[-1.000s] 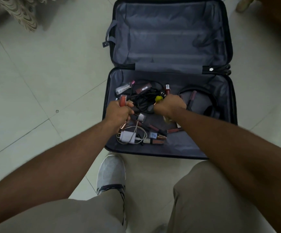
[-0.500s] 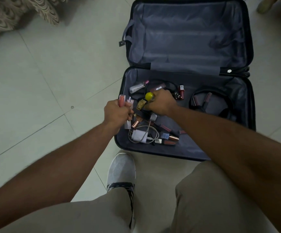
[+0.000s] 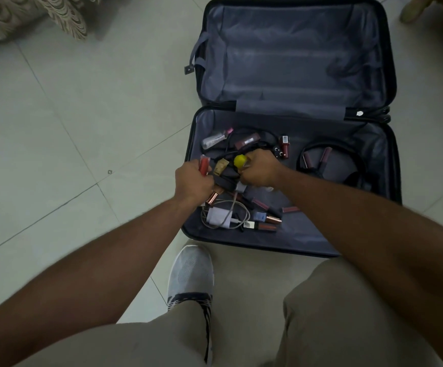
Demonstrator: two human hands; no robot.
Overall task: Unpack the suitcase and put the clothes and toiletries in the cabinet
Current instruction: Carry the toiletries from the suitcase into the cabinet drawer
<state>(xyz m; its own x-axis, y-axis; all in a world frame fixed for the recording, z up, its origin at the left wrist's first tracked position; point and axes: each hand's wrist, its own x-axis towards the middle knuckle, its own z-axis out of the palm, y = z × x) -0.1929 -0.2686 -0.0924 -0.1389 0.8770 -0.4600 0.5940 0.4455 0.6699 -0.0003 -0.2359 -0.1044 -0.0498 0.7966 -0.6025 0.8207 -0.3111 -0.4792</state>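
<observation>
A black suitcase (image 3: 192, 133) lies open on the floor, its grey-lined lid (image 3: 294, 54) bare. The near half holds several small toiletries: lip-gloss tubes (image 3: 268, 221), a clear tube (image 3: 215, 139), a dark red bottle (image 3: 284, 147), plus black cables (image 3: 241, 154). My left hand (image 3: 192, 182) grips a bundle of tubes, a red one (image 3: 204, 165) sticking up and a copper cap below. My right hand (image 3: 260, 169) grips a small item with a yellow cap (image 3: 239, 160) over the middle of the pile. What else it holds is hidden.
A white charger with coiled cable (image 3: 219, 215) lies at the suitcase's near left corner, black headphones (image 3: 334, 160) at the right. My grey shoe (image 3: 191, 271) stands just before the suitcase. Patterned fabric (image 3: 29, 14) hangs at the top left; pale floor tiles surround everything.
The view has shifted so the suitcase sits further right. My right hand has lifted the yellow-capped item slightly left toward my left hand, which keeps its bundle of tubes.
</observation>
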